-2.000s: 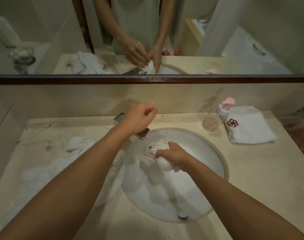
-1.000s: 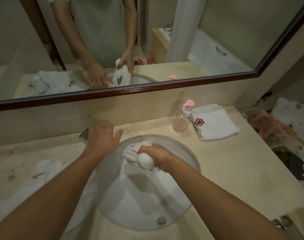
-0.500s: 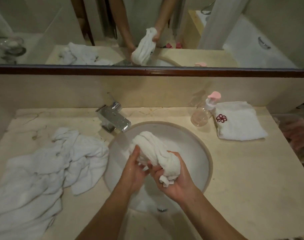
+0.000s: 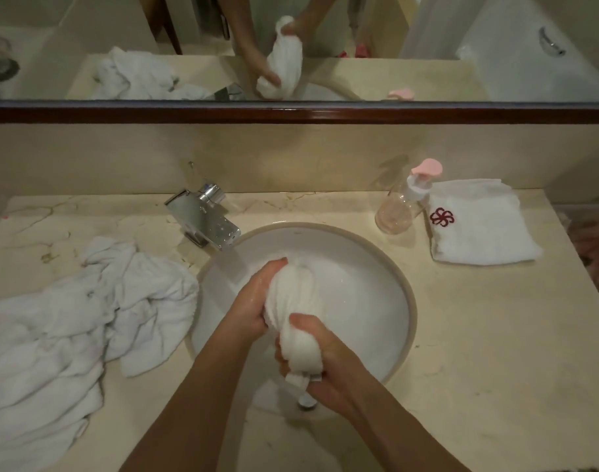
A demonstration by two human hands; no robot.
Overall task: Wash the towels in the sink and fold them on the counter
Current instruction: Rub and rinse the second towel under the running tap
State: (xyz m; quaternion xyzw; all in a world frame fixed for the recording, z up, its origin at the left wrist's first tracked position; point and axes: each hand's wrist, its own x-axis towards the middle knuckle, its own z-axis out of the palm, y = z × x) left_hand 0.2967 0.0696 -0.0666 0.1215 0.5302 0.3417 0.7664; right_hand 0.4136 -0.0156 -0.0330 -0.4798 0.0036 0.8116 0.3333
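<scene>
Centre of frame: white terry towel (image 4: 293,301), bunched into a thick twisted roll, held over the round white sink (image 4: 386,267). Left hand (image 4: 254,303) wraps the upper part of the roll, fingers curled round its far side. Right hand (image 4: 320,364) clamps the lower end, thumb across the top; small tail of cloth pokes out below the fist. Both hands look wet and glossy. Towel clear of the basin floor, w/ metal drain (image 4: 306,401) partly visible under the right wrist.

Counter (image 4: 478,335): beige marble-look stone, veined, matte. Left side of frame: large crumpled heap of white towels (image 4: 69,321), rumpled pile, one corner overhanging the sink rim. Upper right: folded white towel (image 4: 478,223), flat square, dark red flower emblem near its left edge. Just beside it, touching or nearly so, clear rounded soap bottle (image 4: 395,212) w/ pink pump top. Chrome faucet (image 4: 204,219), angular flat spout, water-spotted, upper left of the basin. Mirror (image 4: 325,112) w/ dark wood frame across the top.
</scene>
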